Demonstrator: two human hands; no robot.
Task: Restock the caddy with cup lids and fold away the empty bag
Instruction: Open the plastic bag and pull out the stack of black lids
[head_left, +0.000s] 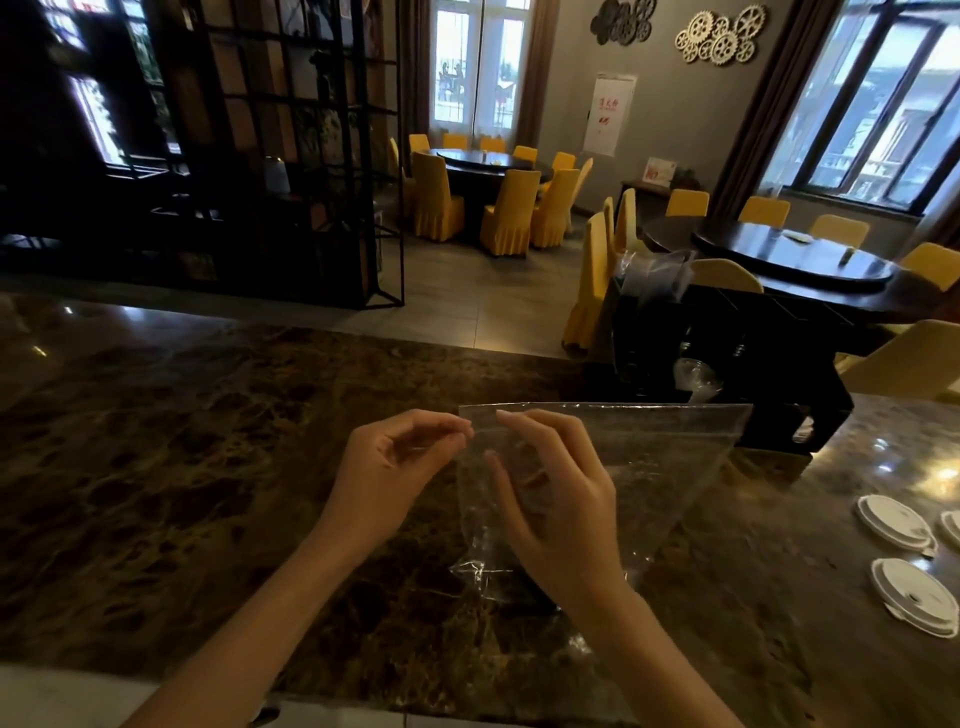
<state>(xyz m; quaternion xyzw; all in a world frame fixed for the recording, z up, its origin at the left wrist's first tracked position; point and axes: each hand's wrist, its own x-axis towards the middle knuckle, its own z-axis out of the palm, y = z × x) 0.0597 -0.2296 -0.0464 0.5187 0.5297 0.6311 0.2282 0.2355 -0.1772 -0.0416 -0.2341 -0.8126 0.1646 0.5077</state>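
Observation:
A clear, empty plastic bag (654, 457) is held up over the brown marble counter (182, 467), its top edge level and its lower part hanging crumpled. My left hand (395, 462) pinches the bag's top left corner. My right hand (550, 499) lies against the bag just to the right, fingers curled on the film. The black caddy (753, 364) stands at the counter's far right, with clear lids (693, 379) in a front slot and clear plastic at its top. White cup lids (893, 522) lie loose on the counter at the right.
More white lids (914, 597) lie near the counter's right edge. Beyond the counter is a dining room with round dark tables (795, 260), yellow-covered chairs (504, 213) and a black metal shelf frame (291, 156) on the left.

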